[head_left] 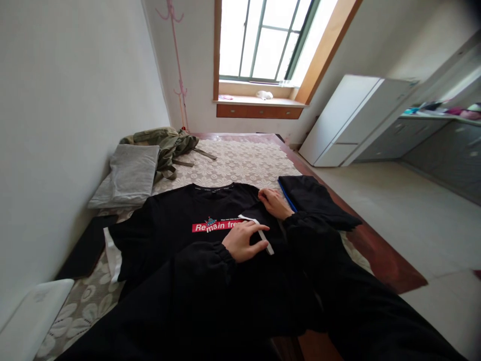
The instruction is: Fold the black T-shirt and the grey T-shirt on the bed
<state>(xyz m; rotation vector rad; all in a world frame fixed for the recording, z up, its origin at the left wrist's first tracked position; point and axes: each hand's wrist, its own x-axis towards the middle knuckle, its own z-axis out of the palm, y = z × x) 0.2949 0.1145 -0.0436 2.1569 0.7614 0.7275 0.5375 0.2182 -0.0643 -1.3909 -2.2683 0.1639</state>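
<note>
Floral cloth [240,155] covers the table. Black T-shirt [169,215] lies spread on it, lower edge lost among the person's dark sleeves [338,281]. Hands apart: left hand [246,240] loosely spread, hiding the print's [210,226] end; right hand [276,203] at shoulder, grip unclear.

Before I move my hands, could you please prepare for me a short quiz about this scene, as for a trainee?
1. Which hand touches the folded-in white trim: A) left or B) right?
2. True or false: in the picture, a blue-edged dark cloth lies to the right of the black T-shirt.
3. What colour is the printed chest band?

Key: 1. A, the left hand; 2. true; 3. red.
</note>
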